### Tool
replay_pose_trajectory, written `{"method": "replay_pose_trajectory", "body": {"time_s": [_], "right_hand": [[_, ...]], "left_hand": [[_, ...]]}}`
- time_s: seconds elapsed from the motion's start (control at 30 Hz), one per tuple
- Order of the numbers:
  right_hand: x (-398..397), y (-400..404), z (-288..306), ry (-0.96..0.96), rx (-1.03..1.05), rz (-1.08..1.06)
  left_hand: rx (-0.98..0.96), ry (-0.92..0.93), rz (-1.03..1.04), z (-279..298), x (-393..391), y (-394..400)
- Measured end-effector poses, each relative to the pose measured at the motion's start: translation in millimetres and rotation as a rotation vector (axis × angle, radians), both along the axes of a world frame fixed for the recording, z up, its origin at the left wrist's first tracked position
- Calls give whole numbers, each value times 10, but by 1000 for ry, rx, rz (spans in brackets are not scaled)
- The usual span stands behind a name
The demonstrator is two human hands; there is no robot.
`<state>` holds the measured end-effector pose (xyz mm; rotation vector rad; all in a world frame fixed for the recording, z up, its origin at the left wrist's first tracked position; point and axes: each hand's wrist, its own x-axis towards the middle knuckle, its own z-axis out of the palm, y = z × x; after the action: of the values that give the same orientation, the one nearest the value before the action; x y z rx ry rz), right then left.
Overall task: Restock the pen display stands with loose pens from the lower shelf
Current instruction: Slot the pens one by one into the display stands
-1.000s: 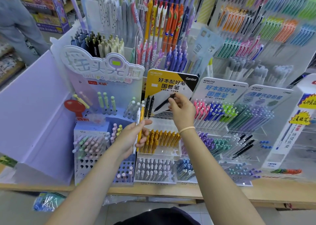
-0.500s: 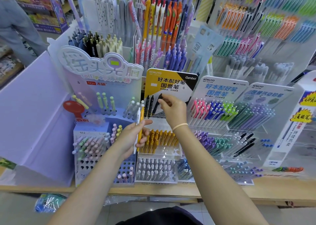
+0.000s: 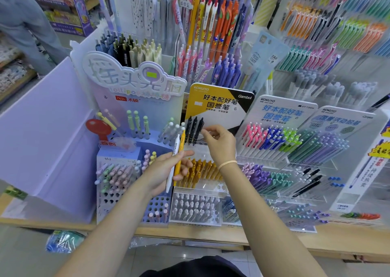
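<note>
My left hand grips two loose pens upright, a white pen and a yellow pen, just left of the yellow-and-black pen stand. Three black pens stand in that stand's top row. My right hand hovers beside the rightmost black pen, its fingers relaxed and holding nothing. A row of yellow pens fills the tier below, partly hidden by my right wrist. White pens fill the bottom tier.
A lavender lollipop pen stand is on the left, beside a purple panel. Two more stands of coloured pens stand to the right. The wooden shelf edge runs below. A person stands far left.
My right hand carried a black pen to the top row, set it in as the third pen, let go and dropped slightly lower. My left hand kept still with its two pens.
</note>
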<state>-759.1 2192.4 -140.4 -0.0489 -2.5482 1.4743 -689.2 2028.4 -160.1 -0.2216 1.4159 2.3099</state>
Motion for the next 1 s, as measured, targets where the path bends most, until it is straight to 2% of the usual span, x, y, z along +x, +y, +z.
{"method": "replay_pose_trajectory", "body": {"time_s": [0.17, 0.37, 0.47, 0.6, 0.67, 0.8, 1.0], "right_hand": [[318, 5, 21, -310, -302, 257], [500, 124, -97, -384, -439, 250], [640, 149, -110, -355, -458, 208], [799, 317, -76, -182, -489, 33], [840, 422, -79, -96, -458, -18], [904, 520, -163, 26, -268, -71], [897, 437, -376, 15, -36, -31]], "left_hand": [[1, 20, -112, 4, 58, 34], [-49, 1, -199, -99, 216, 150], [-56, -18, -197, -159, 287, 206], [-118, -48, -132, -246, 388, 187], [-146, -43, -107, -281, 443, 152], [-191, -49, -79, -325, 534, 144], [-102, -76, -33, -368, 620, 138]]}}
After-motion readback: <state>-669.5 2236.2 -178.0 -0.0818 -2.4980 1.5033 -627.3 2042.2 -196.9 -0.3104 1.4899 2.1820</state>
